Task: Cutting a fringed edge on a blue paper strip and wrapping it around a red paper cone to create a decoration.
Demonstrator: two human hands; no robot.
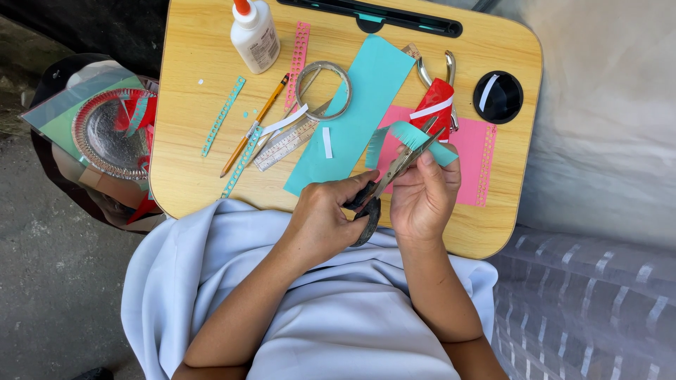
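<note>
Holding a pair of scissors [384, 184], the left hand [325, 218] has its grip clamped on the dark handles, fingers threaded through the loops just above the lap edge of the table [197, 169]. The blades stand slightly apart and point toward one o'clock, meeting a curved teal paper strip [412, 138] whose near edge is already cut into a fringe. The right hand [422, 197] pinches that strip, its grip closed on the paper with the fingertips at the strip's lower edge, touching the blades' side.

Under both hands lies a pink paper sheet [473, 151], and a long teal sheet [355, 116] runs from it toward eleven o'clock. At twelve o'clock from the strip sits a red paper roll [433, 105] beside metal pliers [449, 70]. Farther toward ten o'clock are a tape ring [323, 90], a clear ruler [285, 144], a pencil [255, 127] and a glue bottle [255, 35]. A foil plate [105, 134] rests off the table at nine o'clock.
</note>
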